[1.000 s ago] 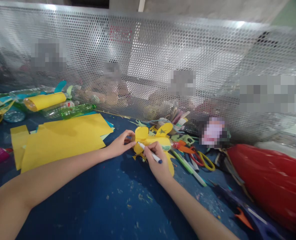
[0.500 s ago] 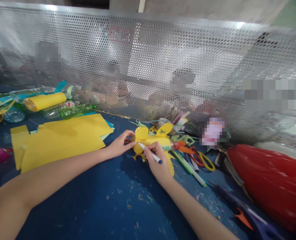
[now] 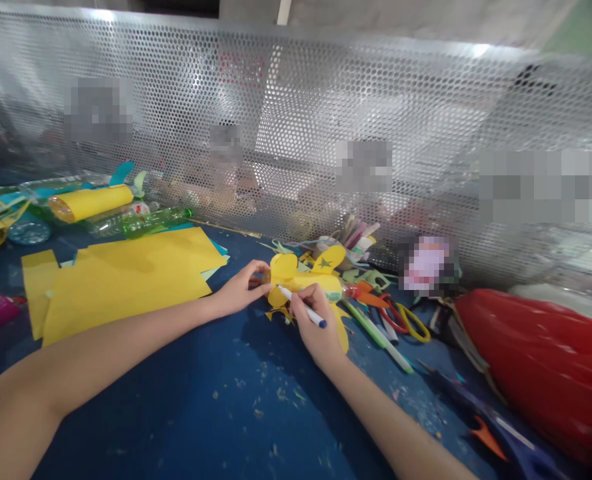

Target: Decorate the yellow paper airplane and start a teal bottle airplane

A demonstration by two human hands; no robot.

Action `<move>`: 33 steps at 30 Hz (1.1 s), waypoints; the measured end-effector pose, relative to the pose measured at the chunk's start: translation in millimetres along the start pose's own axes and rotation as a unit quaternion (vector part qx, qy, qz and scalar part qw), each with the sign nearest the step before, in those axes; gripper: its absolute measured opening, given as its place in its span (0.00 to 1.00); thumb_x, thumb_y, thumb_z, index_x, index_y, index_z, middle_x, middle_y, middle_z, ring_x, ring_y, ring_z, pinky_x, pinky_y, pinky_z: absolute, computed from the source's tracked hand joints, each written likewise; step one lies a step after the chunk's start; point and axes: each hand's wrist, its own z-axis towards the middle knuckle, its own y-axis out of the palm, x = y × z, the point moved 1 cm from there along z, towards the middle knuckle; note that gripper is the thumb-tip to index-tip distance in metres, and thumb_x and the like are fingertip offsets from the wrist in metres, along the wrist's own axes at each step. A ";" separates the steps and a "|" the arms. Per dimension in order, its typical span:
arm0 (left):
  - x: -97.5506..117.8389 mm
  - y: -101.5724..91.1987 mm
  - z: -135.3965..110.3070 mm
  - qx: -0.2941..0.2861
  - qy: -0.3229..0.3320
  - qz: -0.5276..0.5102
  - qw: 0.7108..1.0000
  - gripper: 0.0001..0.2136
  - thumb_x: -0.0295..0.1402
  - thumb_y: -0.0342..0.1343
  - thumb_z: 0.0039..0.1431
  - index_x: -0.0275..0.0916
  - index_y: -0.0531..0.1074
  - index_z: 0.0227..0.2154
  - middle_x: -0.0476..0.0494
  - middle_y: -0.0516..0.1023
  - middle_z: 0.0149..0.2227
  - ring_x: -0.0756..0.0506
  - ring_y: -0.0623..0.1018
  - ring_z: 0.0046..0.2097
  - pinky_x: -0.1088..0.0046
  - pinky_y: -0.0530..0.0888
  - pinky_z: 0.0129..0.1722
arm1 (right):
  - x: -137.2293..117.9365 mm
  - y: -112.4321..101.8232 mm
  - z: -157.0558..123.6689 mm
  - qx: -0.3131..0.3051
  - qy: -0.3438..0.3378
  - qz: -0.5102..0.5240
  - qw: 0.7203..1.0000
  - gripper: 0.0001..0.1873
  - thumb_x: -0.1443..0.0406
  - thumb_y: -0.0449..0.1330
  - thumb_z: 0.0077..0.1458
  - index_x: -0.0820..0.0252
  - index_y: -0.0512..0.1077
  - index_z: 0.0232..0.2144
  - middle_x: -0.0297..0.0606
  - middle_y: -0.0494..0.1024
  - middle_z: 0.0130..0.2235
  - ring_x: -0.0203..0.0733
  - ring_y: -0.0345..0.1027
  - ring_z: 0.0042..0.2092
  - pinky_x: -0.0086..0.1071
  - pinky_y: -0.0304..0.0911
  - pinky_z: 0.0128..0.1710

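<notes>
A plastic bottle wrapped in yellow paper point(image 3: 321, 285) lies sideways in front of me, with rounded yellow paper pieces on it like wings and fins. One upper piece carries a dark star point(image 3: 325, 263). My left hand point(image 3: 249, 287) is closed on the bottle's left end, thumb and fingers around it. Between the fingers of my right hand point(image 3: 317, 323) is a white marker point(image 3: 309, 310) with a blue end. Its tip is at the lower left yellow piece point(image 3: 279, 297). My right hand partly hides the bottle's lower side.
Yellow paper sheets point(image 3: 131, 280) lie left, below several bottles point(image 3: 156, 221). Right of the wrapped bottle are a green pen point(image 3: 371, 327), scissors point(image 3: 411, 323) and a red bag point(image 3: 541, 360). A perforated metal screen point(image 3: 296, 127) stands behind; people show through it.
The marker tip has shifted very slightly right on the yellow piece, with my right hand. My left hand and the bottle stay in place.
</notes>
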 end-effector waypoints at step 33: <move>-2.2 0.3 0.3 0.002 0.004 -0.009 1.000 0.14 0.32 0.56 0.56 0.40 0.61 0.43 0.41 0.66 0.48 0.47 0.74 0.42 0.61 0.71 0.49 | -3.1 -1.0 2.4 0.040 0.023 0.028 0.999 0.11 0.59 0.55 0.55 0.53 0.58 0.24 0.26 0.64 0.20 0.35 0.55 0.21 0.28 0.53 0.21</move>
